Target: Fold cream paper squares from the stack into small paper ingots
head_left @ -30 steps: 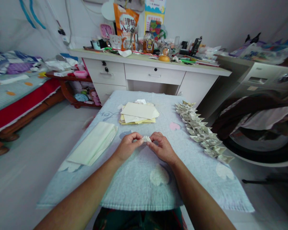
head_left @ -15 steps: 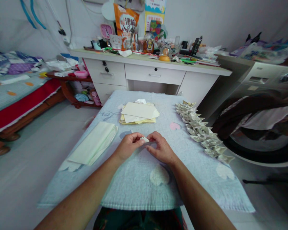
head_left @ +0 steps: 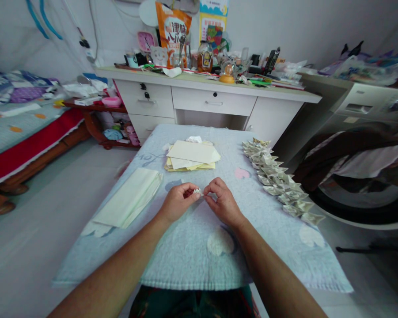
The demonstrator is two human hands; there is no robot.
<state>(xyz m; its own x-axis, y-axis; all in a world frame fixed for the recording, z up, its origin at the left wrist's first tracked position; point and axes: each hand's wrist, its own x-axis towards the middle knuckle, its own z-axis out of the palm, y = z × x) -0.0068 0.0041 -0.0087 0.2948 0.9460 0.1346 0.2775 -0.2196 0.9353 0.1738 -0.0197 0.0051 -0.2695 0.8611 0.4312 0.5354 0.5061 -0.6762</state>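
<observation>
A small folded piece of white paper (head_left: 198, 191) is pinched between the fingertips of my left hand (head_left: 179, 201). My right hand (head_left: 222, 201) closes thumb and fingers on the other end of that paper, which is mostly covered by fingers. Beyond my hands lies a pile of cream and yellow paper sheets (head_left: 195, 152). Left of my left hand rests a stack of long pale green paper (head_left: 129, 196). Several folded paper pieces with pointed tips (head_left: 276, 176) stand in rows along the right side.
A light blue patterned cloth (head_left: 185, 260) covers the table. Behind it stands a white desk (head_left: 215, 99) loaded with an orange bag (head_left: 173, 33), a jar (head_left: 205, 57) and clutter. A washing machine (head_left: 361, 106) is at the right, a bed (head_left: 26, 128) at the left.
My right thumb and fingers have come together on the paper's right end, where they were apart before. The left hand keeps its pinch in nearly the same place.
</observation>
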